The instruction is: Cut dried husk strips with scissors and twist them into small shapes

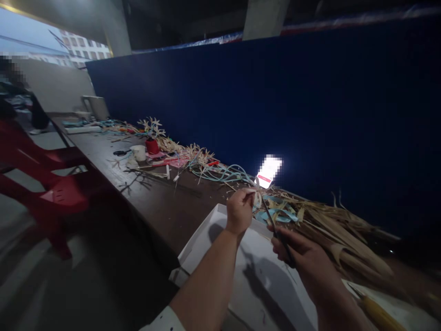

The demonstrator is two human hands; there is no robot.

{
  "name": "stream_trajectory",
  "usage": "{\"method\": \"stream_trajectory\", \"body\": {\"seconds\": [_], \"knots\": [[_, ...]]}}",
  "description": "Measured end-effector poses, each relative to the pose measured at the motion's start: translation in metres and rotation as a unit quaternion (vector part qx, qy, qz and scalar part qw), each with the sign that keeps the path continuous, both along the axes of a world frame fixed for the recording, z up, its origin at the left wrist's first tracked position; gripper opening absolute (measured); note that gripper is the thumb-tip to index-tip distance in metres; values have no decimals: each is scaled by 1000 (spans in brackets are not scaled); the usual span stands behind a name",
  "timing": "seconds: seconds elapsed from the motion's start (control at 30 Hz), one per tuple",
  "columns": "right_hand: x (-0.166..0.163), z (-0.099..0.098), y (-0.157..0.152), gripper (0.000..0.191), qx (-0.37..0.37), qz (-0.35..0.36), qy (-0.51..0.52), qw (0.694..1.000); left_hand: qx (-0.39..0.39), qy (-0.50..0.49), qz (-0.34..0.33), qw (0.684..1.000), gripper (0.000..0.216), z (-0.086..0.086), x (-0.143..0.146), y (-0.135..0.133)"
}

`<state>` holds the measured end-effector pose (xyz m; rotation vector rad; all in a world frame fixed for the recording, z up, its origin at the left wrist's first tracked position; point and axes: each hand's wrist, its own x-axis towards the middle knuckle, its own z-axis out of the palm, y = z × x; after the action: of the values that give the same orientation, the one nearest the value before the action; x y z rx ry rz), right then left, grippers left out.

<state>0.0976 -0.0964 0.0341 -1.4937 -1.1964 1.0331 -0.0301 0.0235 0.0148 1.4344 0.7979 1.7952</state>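
My left hand (239, 212) is closed in a pinch on a small pale husk flower (257, 196), whose petals stick out past the fingertips. My right hand (303, 255) grips a pair of dark scissors (270, 215), with the blades pointing up and away toward the flower. Whether the blades touch the petals, I cannot tell. Both hands are above a shallow white box (203, 230), and their shadows fall inside it. Just beyond the hands, a bright phone (268, 171) stands tilted against the blue partition.
Dry husks (330, 225) and blue strips (280, 214) lie to the right. A yellow-handled tool (379, 312) is at lower right. Along the table (165, 211) are husk flowers (198, 156), a red container (152, 146), a white roll (138, 152) and black scissors (121, 152). Red chairs (65, 195) stand left.
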Motion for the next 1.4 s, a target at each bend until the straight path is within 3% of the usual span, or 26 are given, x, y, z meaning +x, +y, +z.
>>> {"method": "stream_trajectory", "body": {"seconds": [1.03,1.2,1.4], "knots": [[-9,8,-1,57,-17,-41,36,998,-18,-39,10,999,16,4,-2,-1],[-9,3,3,57,-9,-37,-12,999,-21,-51,12,998,15,5,-1,-1],[-9,-7,7,34,17,-56,-114,992,-20,-47,13,999,14,6,-2,-1]]}}
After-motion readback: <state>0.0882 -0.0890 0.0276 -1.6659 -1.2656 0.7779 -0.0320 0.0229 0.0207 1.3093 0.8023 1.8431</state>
